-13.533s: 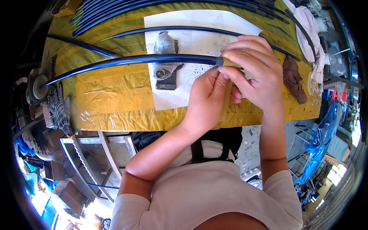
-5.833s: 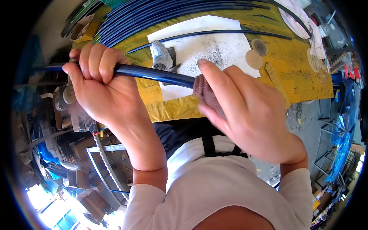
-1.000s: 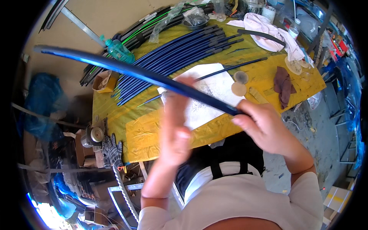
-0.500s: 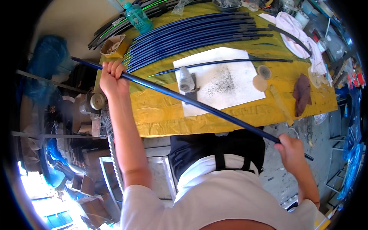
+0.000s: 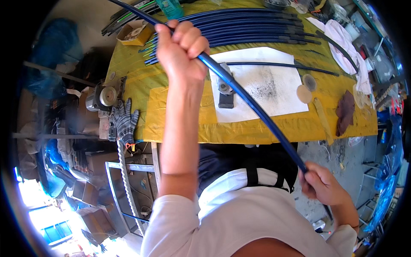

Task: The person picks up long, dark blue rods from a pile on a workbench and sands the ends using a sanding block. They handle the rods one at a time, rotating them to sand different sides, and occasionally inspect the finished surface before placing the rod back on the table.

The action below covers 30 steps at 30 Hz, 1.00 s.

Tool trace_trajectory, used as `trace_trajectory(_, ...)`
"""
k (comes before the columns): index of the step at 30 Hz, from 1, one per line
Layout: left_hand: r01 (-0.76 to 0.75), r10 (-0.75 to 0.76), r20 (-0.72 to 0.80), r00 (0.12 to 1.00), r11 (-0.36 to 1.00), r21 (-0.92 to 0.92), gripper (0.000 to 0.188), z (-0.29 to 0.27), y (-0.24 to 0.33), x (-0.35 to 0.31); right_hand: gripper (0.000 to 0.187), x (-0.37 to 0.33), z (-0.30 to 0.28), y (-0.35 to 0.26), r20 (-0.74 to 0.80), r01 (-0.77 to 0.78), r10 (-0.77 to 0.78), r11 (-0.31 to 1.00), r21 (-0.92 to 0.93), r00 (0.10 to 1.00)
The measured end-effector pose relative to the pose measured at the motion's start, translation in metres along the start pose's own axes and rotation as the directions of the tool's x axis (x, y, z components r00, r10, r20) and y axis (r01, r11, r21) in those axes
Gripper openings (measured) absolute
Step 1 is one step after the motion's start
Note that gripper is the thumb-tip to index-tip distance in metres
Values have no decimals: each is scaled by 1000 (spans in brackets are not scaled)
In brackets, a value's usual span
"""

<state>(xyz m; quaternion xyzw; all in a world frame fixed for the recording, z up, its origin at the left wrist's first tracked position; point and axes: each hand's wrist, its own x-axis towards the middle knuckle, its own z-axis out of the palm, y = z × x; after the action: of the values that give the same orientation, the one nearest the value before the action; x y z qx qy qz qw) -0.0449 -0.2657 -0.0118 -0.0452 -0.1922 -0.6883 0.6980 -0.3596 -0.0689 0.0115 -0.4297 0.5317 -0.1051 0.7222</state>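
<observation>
A long, glossy dark blue rod (image 5: 261,112) slants across in front of me, from the upper left down to the lower right. My left hand (image 5: 181,51) is closed round its upper part, raised above the table. Lower down, at the right, my right hand (image 5: 324,184) grips the same rod near its lower end, which pokes out below the fingers. Behind it, a white sheet (image 5: 248,109) strewn with dark powder lies on the yellow-covered table (image 5: 180,124). Another thin dark rod (image 5: 295,65) rests across that sheet. A small dark block (image 5: 226,101) with a greyish clump sits at its left.
Several blue rods (image 5: 244,28) lie in a row at the back. A yellow box (image 5: 133,34) and a green bottle (image 5: 170,8) stand back left. A motor with a wheel (image 5: 105,97) and a striped glove (image 5: 124,121) are at the left edge, a brown cloth (image 5: 345,112) at the right.
My left hand has moved right and up toward me with the rod, which now slants more steeply. My right hand has shifted slightly down and turned; both still hold the rod.
</observation>
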Motion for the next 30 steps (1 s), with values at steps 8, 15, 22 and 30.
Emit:
trace_trajectory(8, -131, 123, -213, 969, 991, -25, 42, -36, 4, -38, 20, 13, 2, 31, -250, -15, -699, 324, -946, 670)
trace_trajectory(15, -262, 239, -121, 963, 935, -238, 25, 10, 18, -56, 30, 1, -26, 35, -82, -82, -918, 54, -995, 387)
trace_trajectory(22, -170, 151, -80, 985, 926, -338, 20, 7, 28, -57, 30, -1, -31, 27, -79, -110, -919, 39, -993, 387)
trace_trajectory(30, -232, 191, -211, 959, 954, -190, 14, 4, 60, -57, 36, -6, -71, 30, -58, -314, -944, -50, -948, 324)
